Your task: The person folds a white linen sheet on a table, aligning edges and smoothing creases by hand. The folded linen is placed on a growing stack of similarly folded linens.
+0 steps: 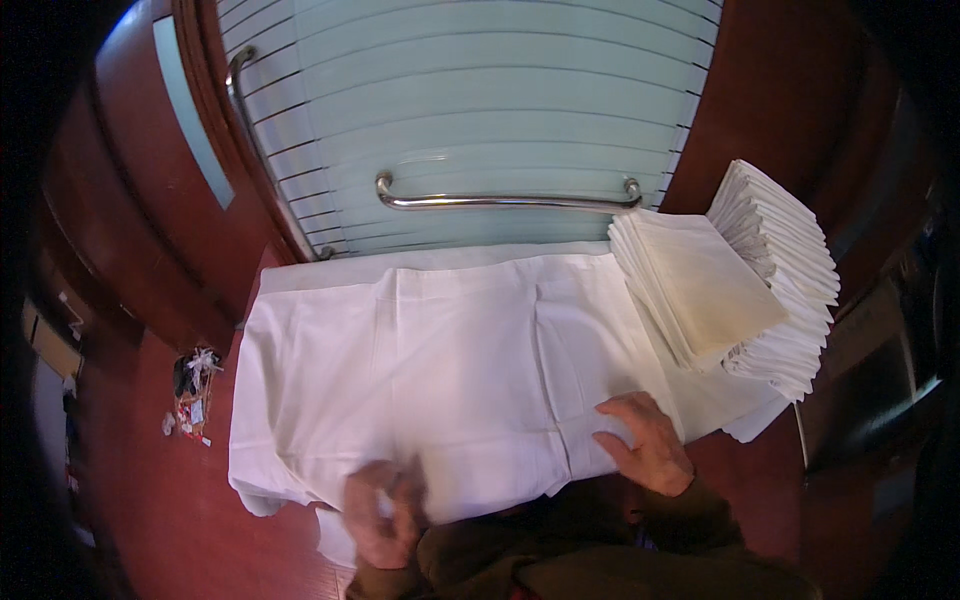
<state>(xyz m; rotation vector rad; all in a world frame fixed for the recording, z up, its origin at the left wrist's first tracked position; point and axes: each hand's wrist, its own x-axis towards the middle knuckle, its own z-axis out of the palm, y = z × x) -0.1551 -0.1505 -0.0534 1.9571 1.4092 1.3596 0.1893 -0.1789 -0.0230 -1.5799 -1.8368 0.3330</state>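
A white cloth (460, 360) with crease lines lies spread over the table, its near edge close to me. Above that near edge, left of the middle, my left hand (383, 515) is smeared by motion, so its grip is hard to read. My right hand (648, 445) rests at or just over the cloth's right side, thumb and fingers apart, nothing between them. To the right stands a pile of folded white cloths (700, 280), with a taller fanned stack of folded cloths (790, 270) behind it.
Beyond the table is a frosted glass door (500, 110) with a horizontal metal bar handle (510, 202). A second metal handle (237, 90) runs along the left. Small litter (195, 390) lies on the reddish floor (145, 500) at the left. Dark wood panels flank the glass.
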